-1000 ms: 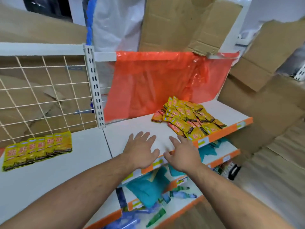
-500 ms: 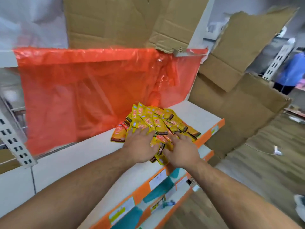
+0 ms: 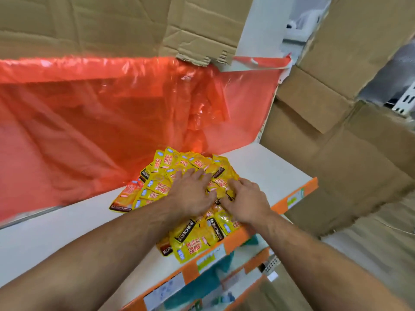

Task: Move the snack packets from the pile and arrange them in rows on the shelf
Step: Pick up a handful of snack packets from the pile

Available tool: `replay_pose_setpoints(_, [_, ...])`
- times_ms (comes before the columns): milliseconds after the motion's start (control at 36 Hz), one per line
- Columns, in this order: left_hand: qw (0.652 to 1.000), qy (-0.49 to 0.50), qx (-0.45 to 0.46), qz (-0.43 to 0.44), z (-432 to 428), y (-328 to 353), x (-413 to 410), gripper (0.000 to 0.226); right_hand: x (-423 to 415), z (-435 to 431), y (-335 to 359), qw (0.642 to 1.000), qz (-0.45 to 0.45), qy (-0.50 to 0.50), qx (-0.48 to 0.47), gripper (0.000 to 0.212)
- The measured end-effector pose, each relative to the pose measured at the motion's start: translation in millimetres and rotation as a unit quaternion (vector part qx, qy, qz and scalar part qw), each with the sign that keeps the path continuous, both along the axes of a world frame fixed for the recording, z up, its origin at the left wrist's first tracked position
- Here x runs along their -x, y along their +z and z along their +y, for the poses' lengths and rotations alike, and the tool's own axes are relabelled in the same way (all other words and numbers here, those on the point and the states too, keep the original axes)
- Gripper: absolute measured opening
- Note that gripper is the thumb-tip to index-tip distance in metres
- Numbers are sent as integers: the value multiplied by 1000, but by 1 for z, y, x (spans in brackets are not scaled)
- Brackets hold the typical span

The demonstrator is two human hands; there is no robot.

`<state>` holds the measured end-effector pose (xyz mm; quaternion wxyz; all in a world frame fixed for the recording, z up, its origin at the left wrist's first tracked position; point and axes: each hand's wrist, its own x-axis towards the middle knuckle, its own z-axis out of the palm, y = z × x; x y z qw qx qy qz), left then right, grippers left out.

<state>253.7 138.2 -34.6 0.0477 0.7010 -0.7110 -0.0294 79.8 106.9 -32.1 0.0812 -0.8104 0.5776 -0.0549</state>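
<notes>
**Pick-up stage.** The pile of yellow foil snack packets (image 3: 195, 239) lies under and around both hands on the white shelf with an orange front edge (image 3: 269, 169), and its nearest packets reach that edge. The left hand (image 3: 193, 194) rests flat on the heap, fingers spread. The right hand (image 3: 246, 200), just beside it, digs bent fingers among the packets; whether any is pinched cannot be told. The next move likely calls for securing a few and lifting without dragging others off. Below the wrists, lower shelves hold teal packages (image 3: 197, 288).
</notes>
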Motion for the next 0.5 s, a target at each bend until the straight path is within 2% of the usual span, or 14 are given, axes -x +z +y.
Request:
replay_pose_setpoints(167, [998, 59, -6, -15, -34, -4, 21, 65, 16, -58, -4, 997, -24, 66, -28, 69])
replay_pose_setpoints(333, [995, 84, -55, -22, -47, -11, 37, 62, 19, -90, -13, 991, -29, 120, -57, 65])
replay_pose_setpoints(500, [993, 106, -14, -56, -48, -14, 41, 60, 22, -105, -17, 985, -30, 153, -67, 60])
